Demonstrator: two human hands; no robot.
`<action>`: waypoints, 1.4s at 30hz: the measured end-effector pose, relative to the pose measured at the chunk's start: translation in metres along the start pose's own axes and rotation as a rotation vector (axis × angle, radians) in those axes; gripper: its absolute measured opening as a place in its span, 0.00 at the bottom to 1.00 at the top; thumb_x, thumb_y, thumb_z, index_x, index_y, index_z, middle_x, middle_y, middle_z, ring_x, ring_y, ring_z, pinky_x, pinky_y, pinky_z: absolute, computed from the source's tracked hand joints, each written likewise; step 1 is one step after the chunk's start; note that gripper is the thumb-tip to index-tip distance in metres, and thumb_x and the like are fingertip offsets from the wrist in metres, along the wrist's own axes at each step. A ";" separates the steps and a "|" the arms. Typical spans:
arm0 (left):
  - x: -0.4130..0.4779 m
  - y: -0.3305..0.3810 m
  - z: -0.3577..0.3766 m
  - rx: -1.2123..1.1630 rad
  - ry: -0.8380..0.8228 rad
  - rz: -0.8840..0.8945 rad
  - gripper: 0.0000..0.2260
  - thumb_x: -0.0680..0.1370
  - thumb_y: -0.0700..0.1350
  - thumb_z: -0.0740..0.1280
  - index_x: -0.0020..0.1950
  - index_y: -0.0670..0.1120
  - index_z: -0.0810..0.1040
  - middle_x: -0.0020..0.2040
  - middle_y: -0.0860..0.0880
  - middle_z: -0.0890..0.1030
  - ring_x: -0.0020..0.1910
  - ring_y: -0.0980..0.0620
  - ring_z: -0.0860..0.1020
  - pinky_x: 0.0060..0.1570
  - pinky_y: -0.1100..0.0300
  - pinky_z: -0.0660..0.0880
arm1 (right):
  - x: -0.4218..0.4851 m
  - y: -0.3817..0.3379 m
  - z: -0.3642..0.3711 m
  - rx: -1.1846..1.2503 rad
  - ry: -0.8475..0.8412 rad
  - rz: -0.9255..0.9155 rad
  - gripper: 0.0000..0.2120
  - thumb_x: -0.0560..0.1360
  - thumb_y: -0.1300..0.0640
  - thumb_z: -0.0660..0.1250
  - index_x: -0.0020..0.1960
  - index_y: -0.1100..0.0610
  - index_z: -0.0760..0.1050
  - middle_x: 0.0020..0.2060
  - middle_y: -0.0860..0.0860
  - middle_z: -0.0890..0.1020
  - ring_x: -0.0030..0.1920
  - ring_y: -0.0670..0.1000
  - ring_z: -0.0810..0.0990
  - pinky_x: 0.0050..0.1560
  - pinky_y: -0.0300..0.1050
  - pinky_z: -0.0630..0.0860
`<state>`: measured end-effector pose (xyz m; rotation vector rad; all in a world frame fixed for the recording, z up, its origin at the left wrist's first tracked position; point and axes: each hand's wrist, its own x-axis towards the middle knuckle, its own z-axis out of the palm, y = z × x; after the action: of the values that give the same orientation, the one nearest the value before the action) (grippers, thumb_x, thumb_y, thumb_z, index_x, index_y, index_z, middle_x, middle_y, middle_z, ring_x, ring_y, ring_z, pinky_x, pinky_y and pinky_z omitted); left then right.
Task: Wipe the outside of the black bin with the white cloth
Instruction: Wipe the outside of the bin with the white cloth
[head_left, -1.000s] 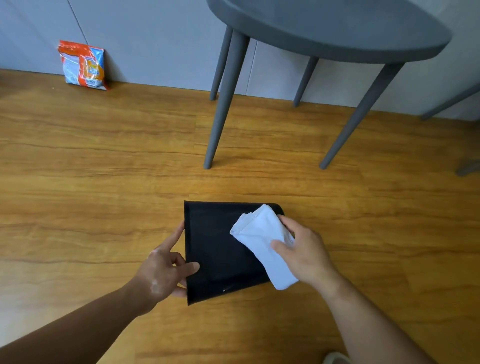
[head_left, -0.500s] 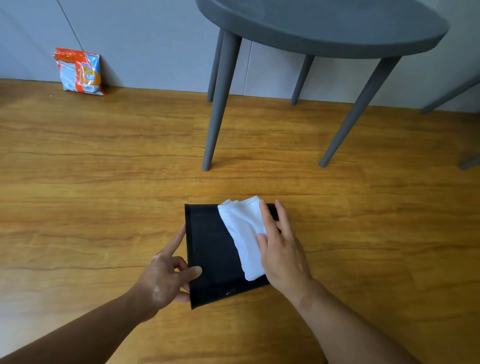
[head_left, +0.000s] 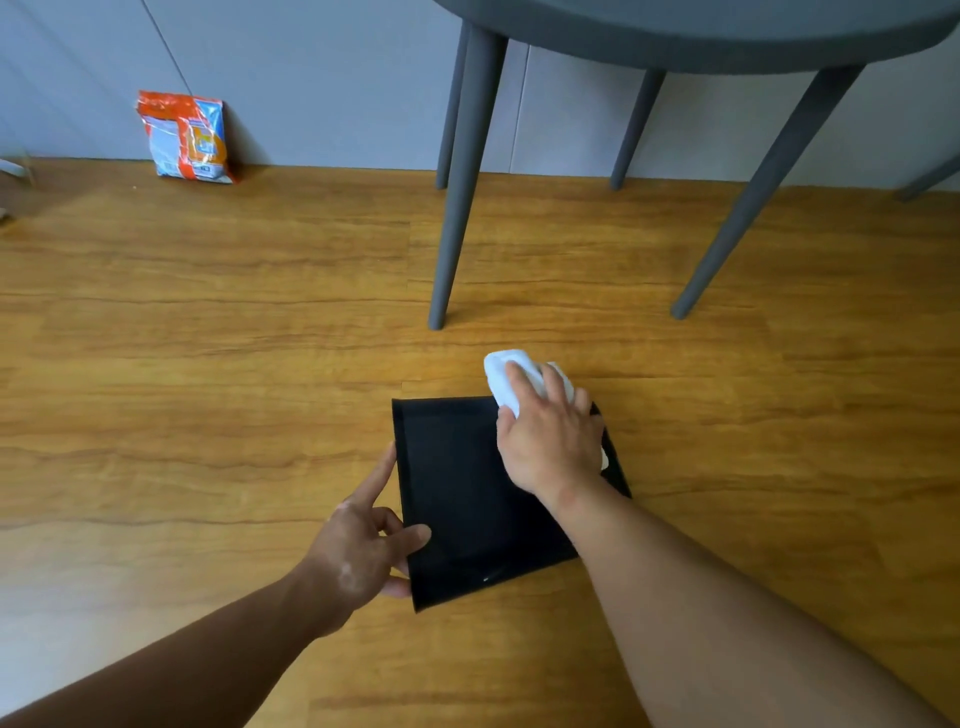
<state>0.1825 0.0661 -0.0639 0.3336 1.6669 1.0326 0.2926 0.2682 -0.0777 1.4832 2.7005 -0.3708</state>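
Note:
The black bin (head_left: 457, 493) lies on its side on the wooden floor, one flat wall facing up. My left hand (head_left: 358, 556) holds its left rim: the thumb lies on the top face, the index finger points along the edge, and the other fingers curl beneath. My right hand (head_left: 550, 447) holds the bunched white cloth (head_left: 501, 371) down on the bin's far right corner, fingers curved over it. Part of the cloth sticks out past the bin's far edge, and a small bit shows at the right of my palm.
A grey round table (head_left: 727, 31) stands just beyond the bin. Its nearest leg (head_left: 462, 197) touches the floor a short way from the cloth, another leg (head_left: 763, 197) to the right. An orange and blue packet (head_left: 184, 137) leans against the grey wall at far left.
My right hand has slid the cloth away from me across the bin's upper face, from its middle to the far right corner. My left hand stays on the left rim.

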 end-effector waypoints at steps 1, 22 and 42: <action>0.002 0.000 0.000 -0.003 0.001 -0.004 0.44 0.77 0.33 0.72 0.77 0.72 0.57 0.39 0.40 0.75 0.37 0.43 0.82 0.37 0.46 0.84 | -0.004 -0.006 0.000 0.000 0.027 0.008 0.26 0.82 0.44 0.57 0.78 0.40 0.55 0.78 0.49 0.59 0.66 0.60 0.65 0.59 0.59 0.70; 0.006 -0.008 -0.007 -0.015 -0.026 0.062 0.33 0.79 0.32 0.69 0.73 0.65 0.71 0.36 0.44 0.78 0.36 0.42 0.81 0.36 0.44 0.84 | -0.114 -0.049 0.020 0.138 0.065 -0.386 0.28 0.77 0.48 0.56 0.77 0.39 0.59 0.78 0.47 0.62 0.67 0.57 0.67 0.57 0.56 0.73; 0.004 -0.004 -0.012 0.023 0.002 0.065 0.39 0.80 0.34 0.70 0.76 0.71 0.61 0.37 0.43 0.78 0.36 0.44 0.82 0.40 0.43 0.85 | -0.085 -0.010 0.014 0.114 0.131 -0.162 0.32 0.76 0.49 0.65 0.78 0.39 0.60 0.78 0.46 0.62 0.67 0.56 0.68 0.58 0.56 0.74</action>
<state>0.1714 0.0609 -0.0688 0.4043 1.6800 1.0626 0.3288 0.1895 -0.0769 1.3636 2.9601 -0.4563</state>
